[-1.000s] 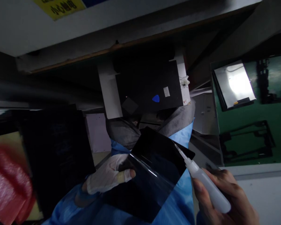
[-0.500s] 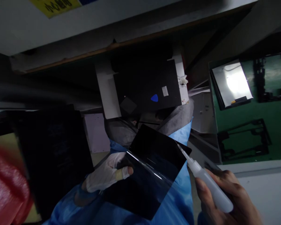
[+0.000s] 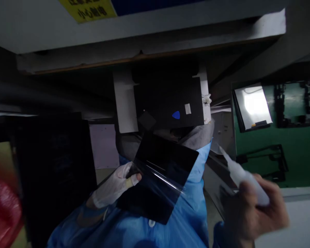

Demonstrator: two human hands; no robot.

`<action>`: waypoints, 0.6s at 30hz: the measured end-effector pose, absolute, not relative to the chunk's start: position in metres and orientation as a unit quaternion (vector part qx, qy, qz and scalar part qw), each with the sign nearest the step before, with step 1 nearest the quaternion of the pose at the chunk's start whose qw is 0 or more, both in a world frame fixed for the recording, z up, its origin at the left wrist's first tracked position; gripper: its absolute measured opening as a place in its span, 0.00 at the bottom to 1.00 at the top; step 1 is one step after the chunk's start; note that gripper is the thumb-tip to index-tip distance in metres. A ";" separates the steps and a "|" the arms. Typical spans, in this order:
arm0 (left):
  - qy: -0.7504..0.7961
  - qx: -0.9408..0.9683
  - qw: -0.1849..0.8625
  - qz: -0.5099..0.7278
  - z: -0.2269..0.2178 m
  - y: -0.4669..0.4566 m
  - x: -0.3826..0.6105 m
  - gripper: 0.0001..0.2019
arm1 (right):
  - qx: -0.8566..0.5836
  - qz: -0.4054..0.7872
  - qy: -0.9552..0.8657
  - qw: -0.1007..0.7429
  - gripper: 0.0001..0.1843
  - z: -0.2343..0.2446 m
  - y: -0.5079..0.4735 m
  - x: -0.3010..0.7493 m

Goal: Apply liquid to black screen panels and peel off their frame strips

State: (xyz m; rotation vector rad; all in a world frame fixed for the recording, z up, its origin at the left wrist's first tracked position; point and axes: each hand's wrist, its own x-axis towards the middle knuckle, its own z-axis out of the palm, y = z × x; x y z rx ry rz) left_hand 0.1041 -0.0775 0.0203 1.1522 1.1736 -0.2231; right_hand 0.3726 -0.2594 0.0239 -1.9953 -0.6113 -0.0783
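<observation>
A dark glossy flat panel [image 3: 170,151], perhaps a screen, lies tilted in front of my body. My left hand [image 3: 116,184], in a white glove with the thumb tip bare, grips its left edge. Along the panel a clear film [image 3: 155,182] is curled back, with bright glints on its fold; my left thumb presses on it. In my right hand [image 3: 260,206], bare and blurred by motion, is a white squeeze bottle [image 3: 237,170] with a thin nozzle. The nozzle points up and left, apart from the panel's right edge.
Ahead, a black board [image 3: 167,100] bears a blue triangular pick [image 3: 176,114] and a small pale strip [image 3: 187,109]. On the right, a green mat [image 3: 297,148] holds a silver panel [image 3: 253,106] and black frames [image 3: 268,155]. Red plastic [image 3: 2,203] lies at the left. A shelf edge [image 3: 150,55] crosses above.
My right hand has drawn the squeeze bottle away from the panel's corner, to the right. The panel and my left hand have shifted slightly left in view; the camera has tilted a little.
</observation>
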 end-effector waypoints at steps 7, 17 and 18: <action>0.672 0.476 0.554 -0.121 0.027 -0.050 0.094 0.40 | -0.743 0.132 -0.366 0.546 0.15 -0.047 -0.096 0.430; 0.700 0.485 0.522 -0.050 0.021 -0.035 0.062 0.50 | -0.726 0.151 -0.510 0.436 0.16 -0.104 0.038 0.451; 0.696 0.503 0.511 -0.050 0.020 -0.032 0.061 0.49 | -0.726 0.153 -0.514 0.430 0.17 -0.103 0.035 0.451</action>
